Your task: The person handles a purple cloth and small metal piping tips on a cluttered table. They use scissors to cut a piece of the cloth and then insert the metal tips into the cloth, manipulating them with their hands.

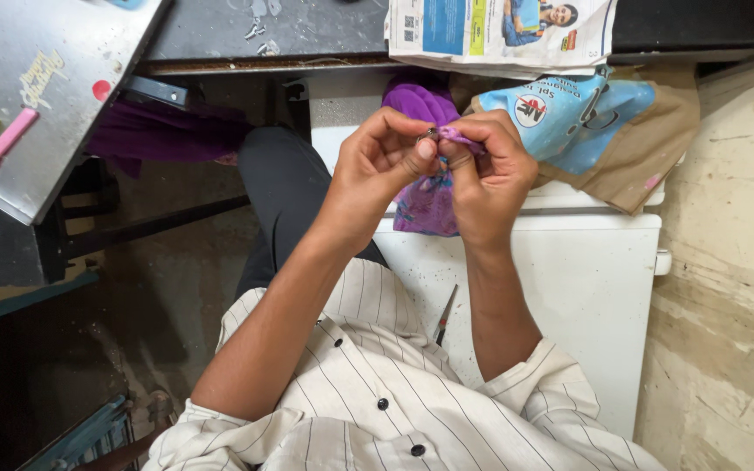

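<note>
Both hands met at the middle of the view, above the white table (586, 288). The left hand (381, 161) had its fingers (426, 148) pinched narrow on a small metal piece (432, 133), dark and shiny, too small to tell what kind it was. The right hand (490, 174) was closed on the purple cloth (429, 205), with the thumb and forefinger nipping a bunched end of it just beside the metal piece, so that the two hands touched at the fingertips. The rest of the cloth hung down from between the hands, showing a faint printed pattern, and its lower edge lay on or just above the table; which of the two could not be told.

Behind the hands, more purple fabric (419, 98) was heaped at the far edge of the table, touching a blue and tan printed bag (604, 131) that drooped over the table's right corner. A folded newspaper (499, 35) lay on the dark surface above the bag. A small pair of snips (443, 318) rested on the white table near the right forearm, close to the striped shirt (377, 401) that the person wore. To the left, well apart from the hands, a grey metal sheet (37, 96) carried a pink marker (2, 144). A rough plaster wall (726, 305) stood at the right.
</note>
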